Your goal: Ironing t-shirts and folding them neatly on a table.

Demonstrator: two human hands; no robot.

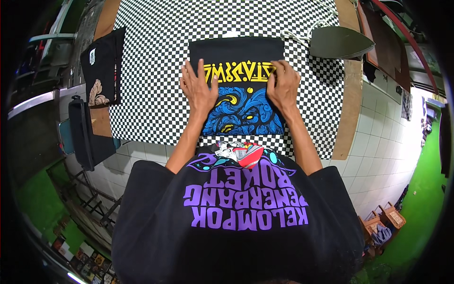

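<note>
A folded black T-shirt (237,48) lies in front of me on a black-and-white checkered cloth (152,78). It bears yellow lettering above a blue, swirling print with yellow accents. My left hand (199,87) rests on the shirt's left edge, palm down with the fingers spread. Over the right edge lies my right hand (286,85), its fingers bent and close together, the thumb apart on the print. Whether the right fingers pinch any fabric cannot be told.
A clothes iron (340,43) stands at the right edge of the cloth, its dark soleplate facing me, with a white cord (298,35) behind. Another folded black garment (103,67) lies at the left edge. Wooden chairs (376,225) stand on the floor at lower right.
</note>
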